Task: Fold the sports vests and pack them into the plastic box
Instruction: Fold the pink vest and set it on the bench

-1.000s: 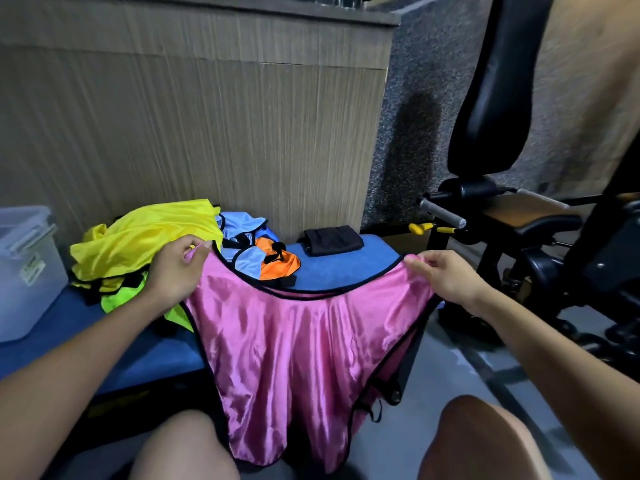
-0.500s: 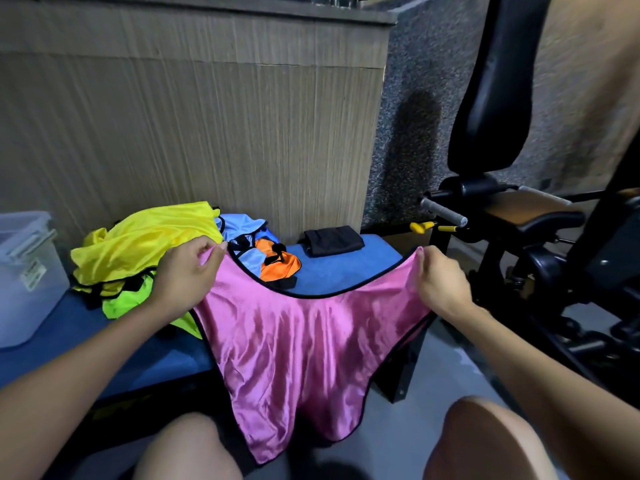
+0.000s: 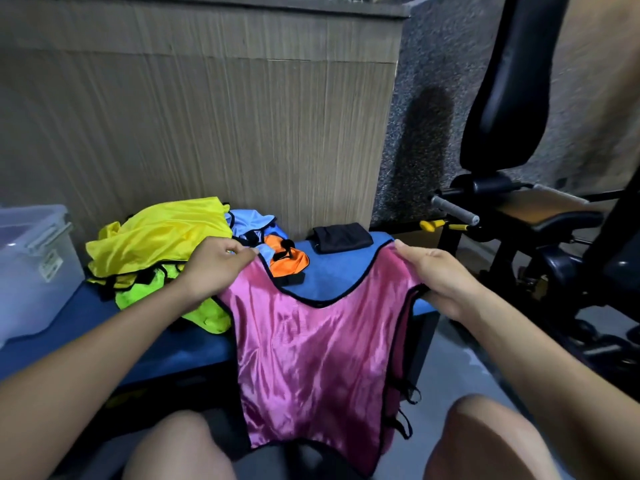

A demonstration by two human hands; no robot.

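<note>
Head: blue bench [image 3: 145, 355], wood-panel wall [image 3: 207, 133], speckled floor [image 3: 429, 98].

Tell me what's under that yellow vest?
Under the yellow vest lie a neon green vest and black-trimmed layers on the blue bench; anything deeper is covered.

You find no text you can read here. The only label is a small pale sticker [image 3: 51, 267] on the side of the translucent plastic storage box [image 3: 31, 271], and its print is too blurred.
</note>
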